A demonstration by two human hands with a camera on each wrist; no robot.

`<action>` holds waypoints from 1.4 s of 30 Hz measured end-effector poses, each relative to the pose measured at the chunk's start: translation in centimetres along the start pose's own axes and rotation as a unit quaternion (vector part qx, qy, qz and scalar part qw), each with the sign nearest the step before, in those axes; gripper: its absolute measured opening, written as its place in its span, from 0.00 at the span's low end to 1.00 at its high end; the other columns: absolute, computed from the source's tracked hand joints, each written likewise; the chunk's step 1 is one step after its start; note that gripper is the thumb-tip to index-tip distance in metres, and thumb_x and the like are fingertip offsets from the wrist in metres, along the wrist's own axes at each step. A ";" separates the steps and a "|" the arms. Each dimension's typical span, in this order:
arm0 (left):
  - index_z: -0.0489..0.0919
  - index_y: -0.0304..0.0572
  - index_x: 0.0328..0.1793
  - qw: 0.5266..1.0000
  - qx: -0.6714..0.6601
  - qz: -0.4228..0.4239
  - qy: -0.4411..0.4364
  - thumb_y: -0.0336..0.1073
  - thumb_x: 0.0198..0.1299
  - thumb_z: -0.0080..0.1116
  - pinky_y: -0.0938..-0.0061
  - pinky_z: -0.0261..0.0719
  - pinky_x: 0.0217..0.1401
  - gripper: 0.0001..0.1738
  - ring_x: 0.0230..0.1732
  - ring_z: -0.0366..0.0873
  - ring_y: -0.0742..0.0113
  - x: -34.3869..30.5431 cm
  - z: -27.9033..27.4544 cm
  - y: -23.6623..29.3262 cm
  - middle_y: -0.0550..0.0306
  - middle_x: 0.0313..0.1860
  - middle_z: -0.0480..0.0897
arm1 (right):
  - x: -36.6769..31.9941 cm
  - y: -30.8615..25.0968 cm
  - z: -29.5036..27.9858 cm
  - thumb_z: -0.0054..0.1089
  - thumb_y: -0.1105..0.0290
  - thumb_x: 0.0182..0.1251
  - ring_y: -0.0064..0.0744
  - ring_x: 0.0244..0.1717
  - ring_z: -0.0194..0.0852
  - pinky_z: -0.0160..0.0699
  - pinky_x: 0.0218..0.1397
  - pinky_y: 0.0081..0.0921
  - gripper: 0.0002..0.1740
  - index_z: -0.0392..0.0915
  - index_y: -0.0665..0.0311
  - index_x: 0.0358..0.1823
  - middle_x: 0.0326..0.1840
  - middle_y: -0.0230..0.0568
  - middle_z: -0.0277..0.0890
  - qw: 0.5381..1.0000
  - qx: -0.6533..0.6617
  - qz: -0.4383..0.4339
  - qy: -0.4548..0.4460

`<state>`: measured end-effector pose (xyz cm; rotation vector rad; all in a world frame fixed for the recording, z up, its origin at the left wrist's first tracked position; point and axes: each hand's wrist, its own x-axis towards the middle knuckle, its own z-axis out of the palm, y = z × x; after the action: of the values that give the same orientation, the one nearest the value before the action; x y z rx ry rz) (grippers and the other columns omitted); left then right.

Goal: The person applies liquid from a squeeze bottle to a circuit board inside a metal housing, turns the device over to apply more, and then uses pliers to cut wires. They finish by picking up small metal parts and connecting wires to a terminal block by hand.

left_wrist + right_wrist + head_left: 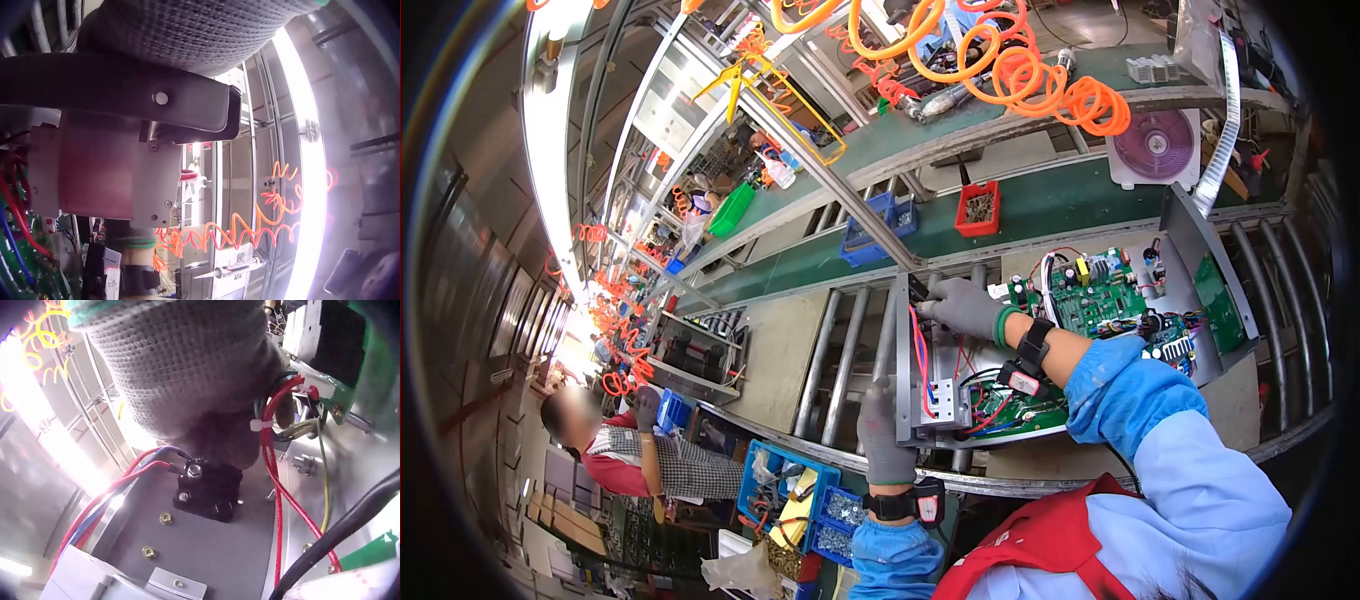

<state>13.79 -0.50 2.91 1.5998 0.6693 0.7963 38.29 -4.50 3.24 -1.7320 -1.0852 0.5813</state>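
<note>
A grey metal chassis filled with green circuit boards and wiring lies on the roller line. My gloved right hand reaches to the far end of its left side panel. There its fingers grip a small black block with screw terminals, hiding the block's upper part. Red and blue wires run from the terminals. Along the outer face of that side panel rests my gloved left hand, fingers extended. A white terminal block sits inside the panel, near the left hand.
Metal rollers flank the chassis. Behind stands a green conveyor with a red parts bin, blue bins and a purple fan. Orange coiled hoses hang overhead. Blue trays of hardware are at lower left; another person stands beyond.
</note>
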 end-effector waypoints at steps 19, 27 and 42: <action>0.81 0.40 0.49 0.999 0.004 0.036 -0.011 0.38 0.77 0.43 0.78 0.80 0.47 0.15 0.41 0.80 0.75 0.4 -0.1 -1.1 0.61 0.40 0.82 | -0.4 -0.5 0.1 0.62 0.54 0.66 0.47 0.43 0.87 0.81 0.52 0.39 0.23 0.86 0.71 0.44 0.35 0.53 0.86 1.000 0.001 0.012 0.013; 0.80 0.38 0.50 0.992 -0.121 -0.035 -0.001 0.39 0.76 0.44 0.78 0.80 0.46 0.16 0.40 0.80 0.75 -0.3 0.2 -0.1 0.61 0.40 0.82 | -0.5 -0.3 0.2 0.64 0.57 0.64 0.49 0.42 0.86 0.81 0.52 0.40 0.20 0.86 0.68 0.44 0.35 0.52 0.86 0.998 0.065 0.008 0.021; 0.81 0.34 0.53 0.999 -0.012 0.032 -0.015 0.36 0.77 0.45 0.78 0.80 0.47 0.15 0.44 0.80 0.75 -0.2 -0.1 -0.5 0.60 0.44 0.82 | -0.2 1.2 0.8 0.62 0.57 0.67 0.52 0.52 0.83 0.78 0.58 0.45 0.17 0.83 0.60 0.49 0.45 0.49 0.85 0.993 -0.044 -0.101 0.038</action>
<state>13.58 -0.54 2.42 1.6149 0.5877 0.8221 38.05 -4.46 1.78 -1.6806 -1.2293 0.3424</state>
